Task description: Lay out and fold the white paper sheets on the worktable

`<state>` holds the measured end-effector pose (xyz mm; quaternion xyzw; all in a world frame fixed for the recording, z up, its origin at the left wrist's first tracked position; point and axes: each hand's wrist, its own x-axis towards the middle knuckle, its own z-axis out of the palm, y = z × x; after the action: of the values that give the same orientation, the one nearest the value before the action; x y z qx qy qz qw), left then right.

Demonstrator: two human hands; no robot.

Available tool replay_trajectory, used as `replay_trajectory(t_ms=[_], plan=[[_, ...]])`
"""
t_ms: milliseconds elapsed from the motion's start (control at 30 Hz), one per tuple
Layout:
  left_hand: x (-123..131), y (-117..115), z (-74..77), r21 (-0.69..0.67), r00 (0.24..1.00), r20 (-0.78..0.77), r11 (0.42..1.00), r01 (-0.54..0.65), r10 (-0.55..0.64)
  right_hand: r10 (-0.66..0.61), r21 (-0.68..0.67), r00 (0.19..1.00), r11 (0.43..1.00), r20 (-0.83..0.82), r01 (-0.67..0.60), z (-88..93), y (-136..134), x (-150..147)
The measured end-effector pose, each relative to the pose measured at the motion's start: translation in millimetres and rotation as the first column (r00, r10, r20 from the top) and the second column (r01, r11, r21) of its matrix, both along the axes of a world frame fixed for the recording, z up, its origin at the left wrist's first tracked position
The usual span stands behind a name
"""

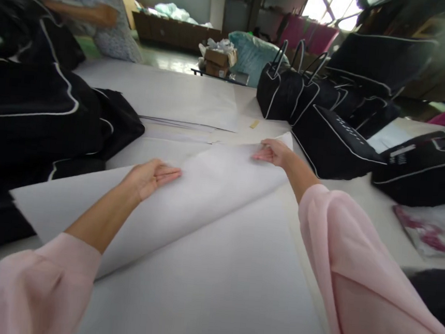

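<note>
A large white paper sheet (205, 186) lies folded over on a stack of more white sheets (212, 280) on the table. My left hand (151, 176) rests flat on the folded sheet's left part, fingers together and pointing right. My right hand (272, 152) presses on the sheet's far right corner, fingers pointing left. Both arms wear pink sleeves. Neither hand grips anything; both lie on the paper.
Black bags with white piping (36, 114) are heaped at the left. More black bags (328, 114) stand and lie at the right. Another person (99, 16) stands at the far left. A printed packet (423, 231) lies at the right edge. Boxes (218, 60) stand behind.
</note>
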<state>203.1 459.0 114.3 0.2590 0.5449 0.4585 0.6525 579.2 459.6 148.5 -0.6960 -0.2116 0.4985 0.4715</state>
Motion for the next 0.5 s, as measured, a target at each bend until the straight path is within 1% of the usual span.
replay_trajectory(t_ms=[33, 67, 100, 133, 167, 200, 233, 267, 300, 333, 367, 400, 433, 467, 500], plan=[[-10, -7, -4.6, 0.079, 0.999, -0.041, 0.996, 0.032, -0.029, 0.033, 0.108, 0.999, 0.994, 0.006, -0.033, -12.0, -6, -3], [-21, -17, -9.6, 0.141, 0.993, -0.098, 0.987, 0.076, -0.062, 0.069, 0.266, 0.998, 0.962, -0.007, -0.064, -28.3, -15, -9], [-33, -31, -15.1, 0.178, 0.982, -0.161, 0.976, 0.123, -0.094, 0.104, 0.356, 0.995, 0.929, 0.008, -0.100, -48.6, -29, -18], [-46, -48, -21.4, 0.171, 0.968, -0.209, 0.969, 0.179, -0.142, 0.125, 0.369, 0.989, 0.918, 0.077, -0.145, -72.5, -45, -29], [-60, -68, -28.6, 0.114, 0.949, -0.244, 0.966, 0.232, -0.199, 0.144, 0.346, 0.970, 0.916, 0.194, -0.205, -98.8, -66, -42], [-75, -91, -36.8, 0.033, 0.932, -0.268, 0.965, 0.262, -0.244, 0.103, 0.348, 0.912, 0.902, 0.397, -0.254, -125.7, -88, -56], [-90, -116, -45.8, -0.034, 0.919, -0.283, 0.961, 0.276, -0.274, 0.094, 0.323, 0.766, 0.869, 0.636, -0.375, -151.6, -113, -72], [-107, -144, -55.5, -0.092, 0.916, -0.301, 0.964, 0.248, -0.265, 0.062, 0.342, 0.720, 0.850, 0.691, -0.401, -174.9, -139, -88], [-125, -172, -65.4, -0.144, 0.923, -0.299, 0.968, 0.207, -0.242, 0.022, 0.363, 0.680, 0.832, 0.733, -0.419, -194.5, -164, -104], [-144, -201, -74.9, -0.176, 0.937, -0.282, 0.971, 0.160, -0.205, -0.086, 0.359, 0.530, 0.824, 0.844, -0.439, -209.8, -188, -119], [-164, -230, -83.6, -0.202, 0.959, -0.251, 0.976, 0.083, -0.134, -0.165, 0.360, 0.423, 0.823, 0.891, -0.438, -220.6, -209, -132], [-183, -257, -91.0, -0.224, 0.974, -0.218, 0.975, 0.016, -0.066, -0.229, 0.370, 0.345, 0.822, 0.910, -0.432, -227.2, -228, -145], [-202, -282, -97.1, -0.243, 0.982, -0.190, 0.970, -0.028, -0.019, -0.267, 0.370, 0.283, 0.826, 0.921, -0.425, -230.3, -243, -155], [-220, -306, -101.9, -0.253, 0.982, -0.188, 0.965, -0.069, 0.020, -0.277, 0.368, 0.263, 0.833, 0.924, -0.414, -230.7, -256, -164], [-237, -328, -105.7, -0.251, 0.970, -0.241, 0.964, -0.089, 0.027, -0.274, 0.361, 0.259, 0.839, 0.926, -0.406, -229.4, -266, -171]])
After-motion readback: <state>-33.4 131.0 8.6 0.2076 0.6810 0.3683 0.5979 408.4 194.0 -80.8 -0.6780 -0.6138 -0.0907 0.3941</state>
